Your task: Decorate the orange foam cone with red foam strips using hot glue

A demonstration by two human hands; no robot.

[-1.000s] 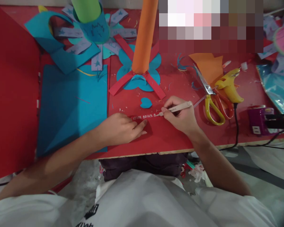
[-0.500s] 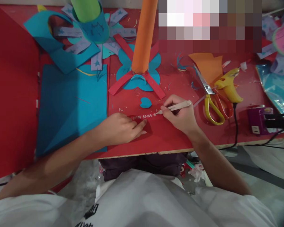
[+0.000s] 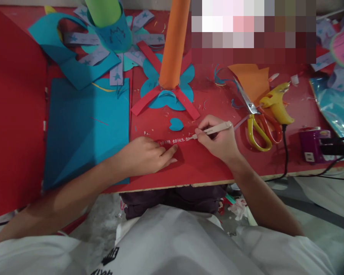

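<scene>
In my right hand (image 3: 218, 139) is a white marker pen (image 3: 216, 129), pinched between thumb and fingers with its tip on a red sheet (image 3: 186, 168). A row of small white writing (image 3: 174, 141) runs leftward from the tip. My left hand (image 3: 146, 154) lies on the sheet at the left of the writing, holding nothing; its index finger stretches out just below the row while other fingers are partly bent. Just above the writing lies a small blue paper heart (image 3: 176, 124). Behind it, an orange paper tube (image 3: 174, 46) stands upright on a blue petal-shaped base (image 3: 149, 86) with red strips.
To the right lie scissors (image 3: 258, 130), a yellow glue gun (image 3: 278, 101) with a black cord, orange paper (image 3: 250, 78) and a purple box-like device (image 3: 313, 145). Blue sheets (image 3: 88, 126) lie left. A green tube (image 3: 106, 13) in a blue ring stands behind them. Paper scraps litter the table.
The pen tip has shifted very slightly to the right, with a little more white writing behind it. My left hand stays in the same place.
</scene>
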